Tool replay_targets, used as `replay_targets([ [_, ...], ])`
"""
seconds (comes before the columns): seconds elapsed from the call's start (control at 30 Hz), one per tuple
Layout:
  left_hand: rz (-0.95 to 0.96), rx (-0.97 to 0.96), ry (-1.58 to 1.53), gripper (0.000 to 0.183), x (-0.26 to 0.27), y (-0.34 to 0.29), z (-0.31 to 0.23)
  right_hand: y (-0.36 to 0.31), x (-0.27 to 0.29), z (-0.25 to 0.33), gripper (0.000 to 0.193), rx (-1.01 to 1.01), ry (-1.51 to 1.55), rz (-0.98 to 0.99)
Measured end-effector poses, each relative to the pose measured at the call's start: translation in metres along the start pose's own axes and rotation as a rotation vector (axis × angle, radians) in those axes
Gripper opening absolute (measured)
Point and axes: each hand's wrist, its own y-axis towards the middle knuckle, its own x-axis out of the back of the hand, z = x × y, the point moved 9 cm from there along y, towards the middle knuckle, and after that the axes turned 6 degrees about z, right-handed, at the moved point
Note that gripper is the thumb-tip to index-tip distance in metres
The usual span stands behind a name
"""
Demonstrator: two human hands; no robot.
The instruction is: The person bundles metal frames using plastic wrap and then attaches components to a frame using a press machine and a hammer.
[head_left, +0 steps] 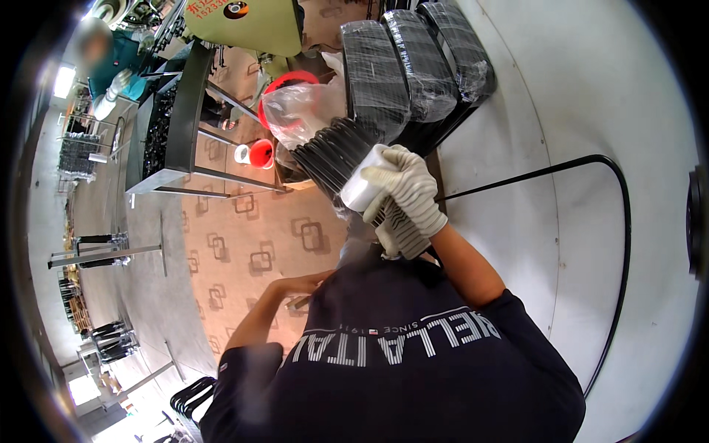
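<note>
My right hand (pixel 410 186), in a pale knitted glove, is closed around a white roll (pixel 363 181) that looks like wrapping film. The roll lies against a bundle of thin black rods (pixel 336 153), packed side by side. Just below it is my left hand (pixel 402 230), in a grey-striped glove. It seems closed on the near end of the bundle, but its fingers are mostly hidden behind the right hand. My left forearm (pixel 255 314) passes out of sight behind the dark shirt.
Several black bundles wrapped in clear film (pixel 377 77) stand beyond my hands. Crumpled clear plastic (pixel 299 111) lies near a red basin (pixel 295 76). A dark metal table (pixel 188 111) and a red-and-white bucket (pixel 258 153) are left. A bent black tube (pixel 624 214) arches right. Someone sits far left.
</note>
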Motion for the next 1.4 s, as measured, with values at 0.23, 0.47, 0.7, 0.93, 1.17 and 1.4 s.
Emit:
replay_targets([
  [0.23, 0.064, 0.36, -0.169, 0.071, -0.005, -0.015, -0.019, 0.004, 0.023, 0.016, 0.018, 0.218, 0.356, 0.14],
  [0.47, -0.039, 0.614, 0.222, 0.057, 0.048, 0.021, 0.131, -0.005, 0.037, 0.032, 0.018, 0.252, 0.39, -0.019],
  [0.7, -0.263, 0.774, 0.329, 0.045, 0.051, -0.017, -0.032, 0.003, 0.068, 0.029, 0.013, 0.355, 0.493, -0.345],
  [0.93, -0.563, -0.245, -0.4, 0.053, 0.067, 0.035, -0.189, 0.024, 0.068, 0.029, 0.015, 0.515, 0.533, -0.527],
  [1.17, -1.196, -0.311, -0.672, 0.032, 0.144, 0.016, -0.149, 0.054, 0.058, 0.017, 0.02, 0.436, 0.604, -0.555],
  [1.4, -0.914, -0.409, -0.654, 0.019, 0.174, 0.029, -0.137, 0.075, 0.035, 0.013, 0.021, 0.394, 0.575, -0.495],
])
